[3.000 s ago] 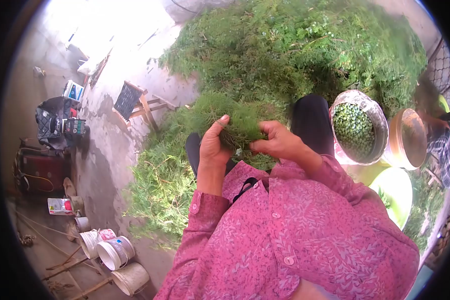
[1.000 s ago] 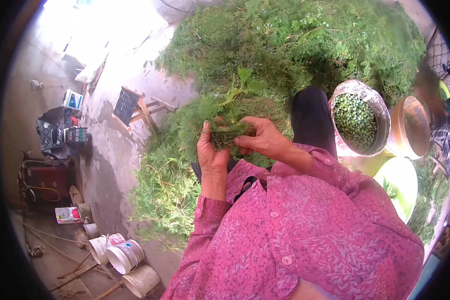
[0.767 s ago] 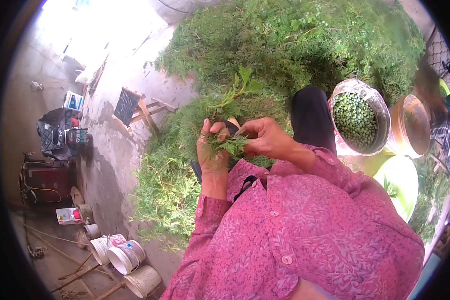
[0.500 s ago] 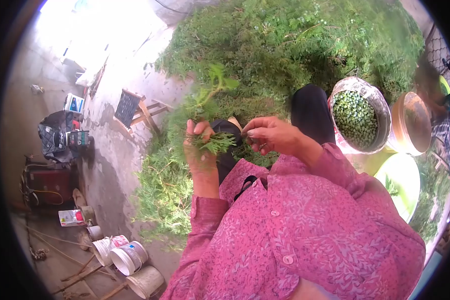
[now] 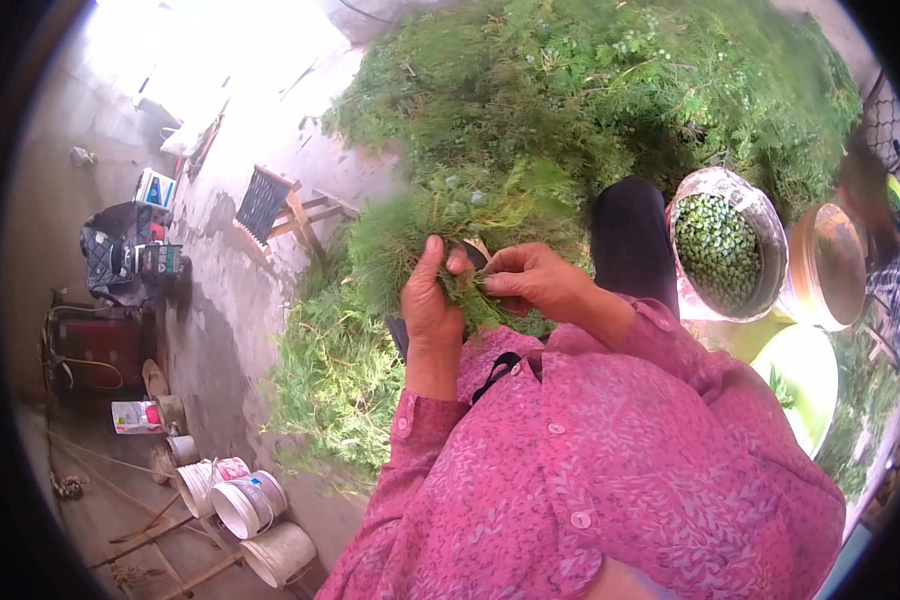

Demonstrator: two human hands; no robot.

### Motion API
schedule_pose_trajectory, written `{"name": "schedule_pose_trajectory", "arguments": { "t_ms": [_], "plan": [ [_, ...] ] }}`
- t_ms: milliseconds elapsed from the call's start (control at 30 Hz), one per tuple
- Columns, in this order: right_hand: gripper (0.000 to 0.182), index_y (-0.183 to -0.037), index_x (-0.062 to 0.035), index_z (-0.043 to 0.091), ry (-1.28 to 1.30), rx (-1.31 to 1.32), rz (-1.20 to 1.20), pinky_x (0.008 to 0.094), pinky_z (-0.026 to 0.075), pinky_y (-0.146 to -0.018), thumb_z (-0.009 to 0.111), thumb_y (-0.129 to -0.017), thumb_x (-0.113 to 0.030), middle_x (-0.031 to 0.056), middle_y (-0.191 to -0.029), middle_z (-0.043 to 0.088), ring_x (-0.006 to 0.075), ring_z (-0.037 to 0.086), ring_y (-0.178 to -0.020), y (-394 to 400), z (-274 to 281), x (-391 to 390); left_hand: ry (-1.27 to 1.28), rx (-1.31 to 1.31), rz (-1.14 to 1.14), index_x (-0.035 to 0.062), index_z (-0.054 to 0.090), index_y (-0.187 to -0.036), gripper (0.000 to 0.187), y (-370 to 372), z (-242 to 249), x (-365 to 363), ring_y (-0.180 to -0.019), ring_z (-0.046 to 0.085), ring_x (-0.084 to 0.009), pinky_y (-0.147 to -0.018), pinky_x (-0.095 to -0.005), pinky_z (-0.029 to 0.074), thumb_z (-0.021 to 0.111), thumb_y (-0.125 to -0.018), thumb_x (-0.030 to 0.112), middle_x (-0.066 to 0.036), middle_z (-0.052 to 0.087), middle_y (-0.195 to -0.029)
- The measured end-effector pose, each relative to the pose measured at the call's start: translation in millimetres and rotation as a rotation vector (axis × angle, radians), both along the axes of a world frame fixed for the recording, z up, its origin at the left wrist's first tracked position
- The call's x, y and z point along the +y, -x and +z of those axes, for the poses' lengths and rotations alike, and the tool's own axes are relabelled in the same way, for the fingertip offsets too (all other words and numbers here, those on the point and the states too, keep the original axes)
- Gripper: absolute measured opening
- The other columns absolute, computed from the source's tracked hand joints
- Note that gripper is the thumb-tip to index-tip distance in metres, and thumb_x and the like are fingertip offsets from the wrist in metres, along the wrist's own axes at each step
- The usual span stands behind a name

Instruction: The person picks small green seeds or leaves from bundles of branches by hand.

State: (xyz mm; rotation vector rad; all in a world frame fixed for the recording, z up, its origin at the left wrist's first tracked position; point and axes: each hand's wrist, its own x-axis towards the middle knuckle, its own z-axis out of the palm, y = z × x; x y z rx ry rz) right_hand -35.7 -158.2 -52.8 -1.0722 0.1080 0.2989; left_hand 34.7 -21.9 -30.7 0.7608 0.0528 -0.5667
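Observation:
My left hand (image 5: 432, 308) is closed around a leafy evergreen sprig (image 5: 465, 290), held over my lap with its thumb pointing up. Thumb and fingers of my right hand (image 5: 542, 282) are pinched together at the same sprig, close to the left fingers. Whether a small cone sits between those fingertips is too small to tell. To the right of my knee stands a whitish, stained bucket (image 5: 774, 265) holding many small green cones (image 5: 715, 250). A large heap of cut evergreen branches (image 5: 570, 110) lies in front of me, and more greenery (image 5: 330, 390) spreads to my left.
Beside the bucket are a tan tub (image 5: 832, 262) and a bright green basin (image 5: 805, 385). A small wooden stool (image 5: 270, 205) lies on the left. Several white buckets (image 5: 250, 505), a dark bag (image 5: 115, 255) and a dark red box (image 5: 95, 355) sit along the far left.
My right hand's fingertips have come to the sprig from a short distance away. The left hand has moved slightly right and down, and the greenery it holds now lies differently.

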Motion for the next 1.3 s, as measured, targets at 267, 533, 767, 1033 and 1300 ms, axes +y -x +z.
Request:
{"name": "schedule_pose_trajectory", "arguments": {
  "t_ms": [267,533,767,1033,1300],
  "plan": [
    [0.017,-0.079,-0.0012,0.058,-0.037,0.088,0.159,0.0205,0.035,-0.041,0.062,-0.08,-0.018,0.0031,-0.059,0.054,0.0089,0.048,-0.046,8.0,5.8,-12.3,-0.053,-0.083,-0.019,0.0056,0.053,-0.091,0.013,5.3,-0.2,-0.5,-0.057,0.047,-0.0111,-0.05,-0.0227,0.037,0.056,-0.086,0.017,-0.002,0.048,-0.063],
    [0.01,-0.086,-0.0012,0.056,-0.27,0.135,0.135,0.0217,0.044,-0.045,0.056,-0.082,-0.011,0.0086,-0.074,0.06,0.0121,0.057,-0.057,27.0,21.6,-25.0,-0.187,-0.099,0.171,0.0067,0.053,-0.088,0.015,-10.6,11.2,15.9,-0.057,0.045,-0.0115,-0.052,-0.0224,0.036,0.058,-0.085,0.02,-0.001,0.048,-0.063],
    [0.01,-0.09,-0.0043,0.056,-0.068,-0.182,-0.209,0.0168,0.038,-0.047,0.058,-0.081,-0.01,0.0013,-0.072,0.057,0.0044,0.051,-0.057,7.3,56.6,-49.0,-0.232,-0.151,0.16,0.0068,0.052,-0.084,0.014,-6.7,-9.2,14.4,-0.058,0.046,-0.0128,-0.051,-0.024,0.036,0.054,-0.087,0.02,-0.002,0.048,-0.062],
    [0.024,-0.089,0.0009,0.061,0.771,-0.414,-0.372,0.026,0.044,-0.054,0.068,-0.071,-0.014,0.007,-0.068,0.059,0.0105,0.054,-0.06,-13.5,53.6,-32.4,-0.258,-0.229,0.153,0.004,0.055,-0.098,0.019,11.6,15.2,5.0,-0.059,0.049,-0.0143,-0.052,-0.0256,0.04,0.06,-0.08,0.008,-0.004,0.055,-0.078],
    [0.022,-0.084,0.0016,0.059,0.932,-0.395,-0.275,0.0224,0.041,-0.054,0.067,-0.076,-0.017,0.0014,-0.067,0.057,0.0072,0.05,-0.061,-9.9,51.0,-27.7,-0.235,-0.208,0.163,0.0056,0.056,-0.097,0.018,5.0,10.0,4.0,-0.06,0.05,-0.0122,-0.05,-0.024,0.041,0.061,-0.081,0.008,-0.002,0.056,-0.079]
  ]
}}
